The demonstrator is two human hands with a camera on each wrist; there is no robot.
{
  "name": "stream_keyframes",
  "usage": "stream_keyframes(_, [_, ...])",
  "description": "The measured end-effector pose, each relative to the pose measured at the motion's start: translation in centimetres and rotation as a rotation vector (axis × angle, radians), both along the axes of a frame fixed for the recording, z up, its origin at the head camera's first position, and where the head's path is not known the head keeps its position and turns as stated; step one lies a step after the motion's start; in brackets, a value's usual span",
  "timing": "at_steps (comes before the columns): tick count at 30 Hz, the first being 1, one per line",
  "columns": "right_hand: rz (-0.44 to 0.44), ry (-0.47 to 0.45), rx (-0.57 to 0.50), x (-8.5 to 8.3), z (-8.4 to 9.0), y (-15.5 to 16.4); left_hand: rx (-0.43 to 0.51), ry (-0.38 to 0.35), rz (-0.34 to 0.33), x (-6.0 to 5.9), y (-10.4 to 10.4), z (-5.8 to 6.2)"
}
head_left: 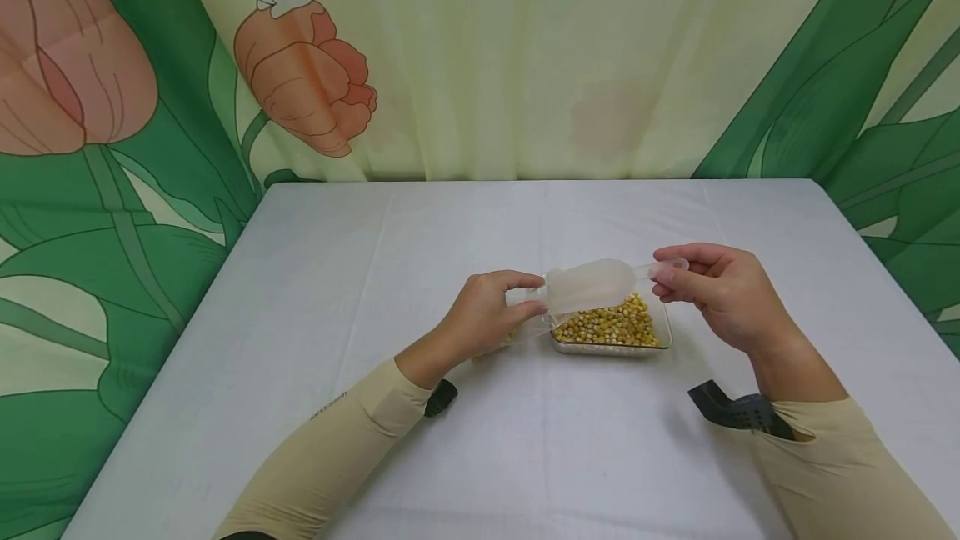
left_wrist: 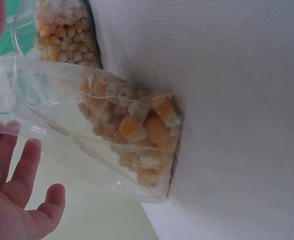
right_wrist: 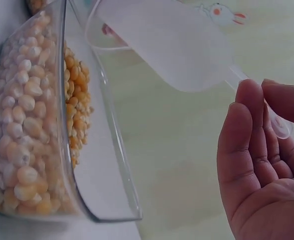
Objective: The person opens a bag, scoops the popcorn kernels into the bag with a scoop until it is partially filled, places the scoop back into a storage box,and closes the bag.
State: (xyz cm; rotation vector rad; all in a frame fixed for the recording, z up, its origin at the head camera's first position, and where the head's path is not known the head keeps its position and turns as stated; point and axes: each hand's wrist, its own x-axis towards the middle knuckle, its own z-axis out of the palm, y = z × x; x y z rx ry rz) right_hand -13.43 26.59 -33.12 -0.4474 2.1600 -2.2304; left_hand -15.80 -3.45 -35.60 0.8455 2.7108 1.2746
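My left hand (head_left: 487,307) holds the upper part of a clear plastic bag (left_wrist: 52,110) between thumb and fingers. Corn kernels (left_wrist: 142,130) fill the bottom of the bag, which stands on the table. With thumb and fingertips, my right hand (head_left: 720,290) pinches the handle of a translucent scoop (head_left: 592,286). The scoop's front end tilts toward my left hand, at the bag's mouth. No kernels can be made out in the scoop. Under the scoop, a clear rectangular container (right_wrist: 127,170) holds many corn kernels (head_left: 611,325).
A white cloth covers the table (head_left: 450,232). Behind it hangs a patterned curtain (head_left: 525,65) with flowers and leaves. Dark straps (head_left: 738,411) sit at both wrists, over beige sleeves (head_left: 337,448).
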Motion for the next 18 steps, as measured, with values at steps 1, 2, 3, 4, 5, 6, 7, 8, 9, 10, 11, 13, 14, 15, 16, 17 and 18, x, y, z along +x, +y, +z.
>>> stream_keyframes(1, [-0.001,-0.002,-0.025,0.1,-0.1,0.2,-0.001,-0.003,0.002,0.0,0.0,0.0])
stream_keyframes(2, [-0.006,-0.003,-0.048,0.2,-0.1,0.4,-0.001,-0.005,0.003,0.0,0.0,0.0])
stream_keyframes(3, [-0.015,-0.006,-0.068,0.3,-0.2,0.7,-0.002,-0.007,0.005,-0.1,0.0,0.0])
stream_keyframes(4, [-0.028,-0.008,-0.077,0.4,-0.3,1.0,-0.003,-0.008,0.005,-0.1,0.0,0.0])
stream_keyframes(5, [-0.044,-0.012,-0.083,0.5,-0.3,1.3,-0.005,-0.009,0.007,-0.1,0.0,0.0])
stream_keyframes(6, [-0.060,-0.016,-0.089,0.6,-0.4,1.6,-0.006,-0.012,0.008,-0.1,0.0,0.0])
stream_keyframes(7, [-0.076,-0.020,-0.092,0.7,-0.5,1.9,-0.009,-0.016,0.010,-0.1,0.0,0.0])
stream_keyframes(8, [-0.091,-0.026,-0.093,0.8,-0.6,2.3,-0.012,-0.020,0.012,0.0,0.0,0.0])
stream_keyframes(9, [-0.108,-0.033,-0.085,0.9,-0.7,2.6,-0.014,-0.024,0.014,0.0,0.0,0.0])
stream_keyframes(10, [-0.125,-0.042,-0.071,1.0,-0.8,3.0,-0.014,-0.029,0.017,0.0,0.0,0.0])
stream_keyframes(11, [-0.143,-0.052,-0.050,1.1,-0.9,3.3,-0.015,-0.031,0.019,0.0,0.0,0.0])
stream_keyframes(13, [-0.188,-0.071,0.039,1.2,-1.0,4.0,-0.013,-0.032,0.022,0.0,0.0,0.0])
stream_keyframes(14, [-0.213,-0.081,0.104,1.4,-1.1,4.3,-0.009,-0.034,0.021,0.0,0.0,0.0])
stream_keyframes(15, [-0.237,-0.093,0.177,1.5,-1.1,4.7,-0.006,-0.035,0.017,0.0,0.0,0.0])
stream_keyframes(16, [-0.256,-0.105,0.245,1.7,-1.1,5.0,-0.002,-0.034,0.013,0.0,0.0,-0.1])
stream_keyframes(17, [-0.273,-0.113,0.310,1.8,-1.2,5.3,0.001,-0.034,0.008,0.0,0.1,-0.1])
stream_keyframes(18, [-0.287,-0.121,0.368,2.0,-1.2,5.6,0.005,-0.034,0.004,0.0,0.1,-0.1])
